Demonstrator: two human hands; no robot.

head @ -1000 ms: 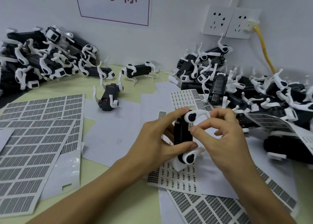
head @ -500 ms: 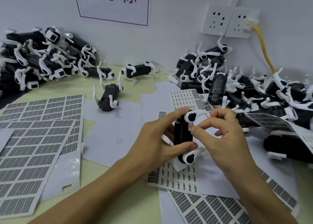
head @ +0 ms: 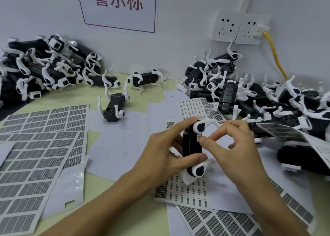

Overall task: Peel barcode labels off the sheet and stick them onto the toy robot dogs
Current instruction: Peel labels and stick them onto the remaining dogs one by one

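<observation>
A black toy robot dog (head: 192, 146) with white legs stands on end over the table's middle, and my left hand (head: 166, 152) is shut around its body from the left. My right hand (head: 232, 146) meets it from the right, thumb and forefinger pinched at a small white barcode label (head: 199, 136) on the dog's side, just under its upper leg joint. Under the dog lies a label sheet (head: 180, 191) with rows of small barcodes. Another such sheet (head: 194, 107) lies behind the hands.
A pile of robot dogs (head: 44, 70) fills the back left, another pile (head: 267, 100) the right. Two loose dogs (head: 114, 107) (head: 146, 78) sit mid-table. Grey label sheets (head: 35, 150) cover the left; more sheets (head: 223, 223) lie at the front. A yellow cable (head: 275, 55) hangs from wall sockets.
None of the hands or the dog has visibly shifted; my right fingers stay pinched at the dog's side.
</observation>
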